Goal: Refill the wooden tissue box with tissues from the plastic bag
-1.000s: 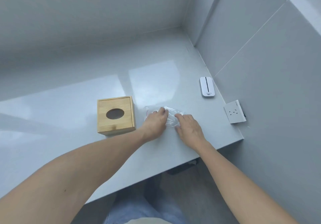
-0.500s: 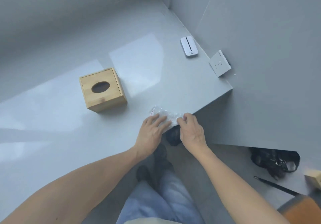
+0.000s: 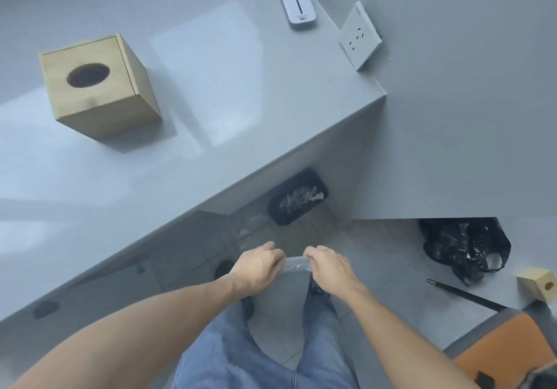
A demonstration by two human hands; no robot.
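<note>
Head view. Two hands in frame: left hand (image 3: 259, 268) and right hand (image 3: 328, 268), both held in front of the body, off the surface (image 3: 211, 111) and above the floor (image 3: 376, 256). Each hand is closed in a pinch on one end of one clear plastic bag (image 3: 297, 265), which spans the short gap between them. Contents of the bag cannot be made out.

One wooden tissue box (image 3: 96, 85) stands on the surface, upper left, well apart from the hands, its single oval opening facing up and dark inside. One white oblong device (image 3: 297, 6) lies on the surface near the wall. One white wall socket (image 3: 360, 37) is mounted just beside it.

Below the surface edge: one black bin (image 3: 297, 197) holding crumpled pale material. One black plastic sack (image 3: 465, 248) lies on the floor at right. One thin black rod (image 3: 464, 295) lies near it. One small wooden block (image 3: 538, 286) with a round hole sits at the far right, above one orange seat (image 3: 506, 355). Two legs in blue jeans (image 3: 256, 361) are visible below the hands.
</note>
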